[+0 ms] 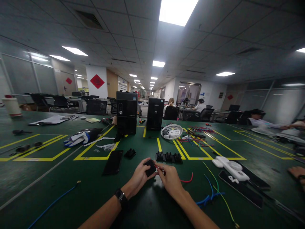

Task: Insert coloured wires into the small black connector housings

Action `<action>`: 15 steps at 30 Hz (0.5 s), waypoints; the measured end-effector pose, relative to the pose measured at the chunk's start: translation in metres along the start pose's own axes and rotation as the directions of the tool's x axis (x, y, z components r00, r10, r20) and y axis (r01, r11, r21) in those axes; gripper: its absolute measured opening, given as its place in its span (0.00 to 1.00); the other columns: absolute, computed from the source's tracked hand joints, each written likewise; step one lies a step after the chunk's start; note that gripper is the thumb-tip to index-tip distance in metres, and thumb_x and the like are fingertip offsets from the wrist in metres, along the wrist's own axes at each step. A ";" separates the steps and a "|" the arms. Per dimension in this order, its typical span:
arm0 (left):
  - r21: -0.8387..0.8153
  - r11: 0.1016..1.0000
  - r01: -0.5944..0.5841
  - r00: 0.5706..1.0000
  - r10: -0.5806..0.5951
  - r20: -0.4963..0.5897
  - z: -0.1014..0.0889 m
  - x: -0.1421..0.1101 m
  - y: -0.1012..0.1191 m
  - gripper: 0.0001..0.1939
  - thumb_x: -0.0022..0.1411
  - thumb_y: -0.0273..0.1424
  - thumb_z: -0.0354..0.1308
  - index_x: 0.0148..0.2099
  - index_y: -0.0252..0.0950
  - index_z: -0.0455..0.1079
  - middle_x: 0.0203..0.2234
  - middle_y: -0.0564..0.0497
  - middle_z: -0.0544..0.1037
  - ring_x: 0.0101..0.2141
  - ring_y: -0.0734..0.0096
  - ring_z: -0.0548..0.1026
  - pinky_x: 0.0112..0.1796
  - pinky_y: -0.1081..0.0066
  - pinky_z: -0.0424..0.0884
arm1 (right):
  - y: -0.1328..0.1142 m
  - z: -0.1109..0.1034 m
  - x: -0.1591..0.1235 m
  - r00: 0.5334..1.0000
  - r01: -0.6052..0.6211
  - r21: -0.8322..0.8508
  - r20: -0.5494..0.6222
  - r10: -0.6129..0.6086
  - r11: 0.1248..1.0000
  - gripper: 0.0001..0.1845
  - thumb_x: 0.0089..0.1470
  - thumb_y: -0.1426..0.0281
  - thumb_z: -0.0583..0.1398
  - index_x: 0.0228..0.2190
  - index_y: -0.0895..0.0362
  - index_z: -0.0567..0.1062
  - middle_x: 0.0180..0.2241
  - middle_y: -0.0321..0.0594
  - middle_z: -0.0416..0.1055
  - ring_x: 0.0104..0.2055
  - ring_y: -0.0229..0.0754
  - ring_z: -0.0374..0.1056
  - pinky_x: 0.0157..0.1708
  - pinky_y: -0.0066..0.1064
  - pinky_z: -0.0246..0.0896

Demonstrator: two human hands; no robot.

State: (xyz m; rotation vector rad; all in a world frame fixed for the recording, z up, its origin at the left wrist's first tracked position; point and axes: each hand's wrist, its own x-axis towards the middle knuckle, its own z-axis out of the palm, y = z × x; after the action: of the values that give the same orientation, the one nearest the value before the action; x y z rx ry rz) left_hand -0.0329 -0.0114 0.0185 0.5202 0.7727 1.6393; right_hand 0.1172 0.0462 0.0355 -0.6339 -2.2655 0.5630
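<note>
My left hand [141, 176] is closed around a small black connector block [150, 167], held just above the green table [71, 194]. My right hand [169, 178] pinches a red wire [187, 180] right at the block's side; the wire curls away to the right on the table. A row of similar black connector blocks [168, 156] lies just beyond my hands. One more black block [130, 154] sits to the left of them. A black watch is on my left wrist.
A black phone [113, 162] lies left of my hands. Blue, green and yellow wires [213, 192] sprawl at the right, near a white device [229, 166]. Two black computer cases [126, 112], a white basket [172, 131], gloves [76, 139] and seated people stand farther back.
</note>
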 end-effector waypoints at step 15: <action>0.183 0.981 -0.057 0.998 0.054 0.024 -0.002 0.000 -0.008 0.25 0.54 0.21 0.54 0.54 0.39 0.58 0.53 0.41 0.66 0.45 0.65 0.72 0.47 0.58 0.70 | -0.007 0.000 -0.004 0.999 -0.022 -0.107 0.038 0.026 0.994 0.23 0.57 0.72 0.52 0.54 0.54 0.68 0.41 0.45 0.76 0.39 0.44 0.72 0.41 0.32 0.63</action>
State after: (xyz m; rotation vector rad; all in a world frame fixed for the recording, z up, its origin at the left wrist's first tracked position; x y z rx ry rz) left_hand -0.0289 -0.0113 0.0116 0.6927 0.9073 1.6203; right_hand 0.1180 0.0378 0.0374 -0.7088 -2.3394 0.4726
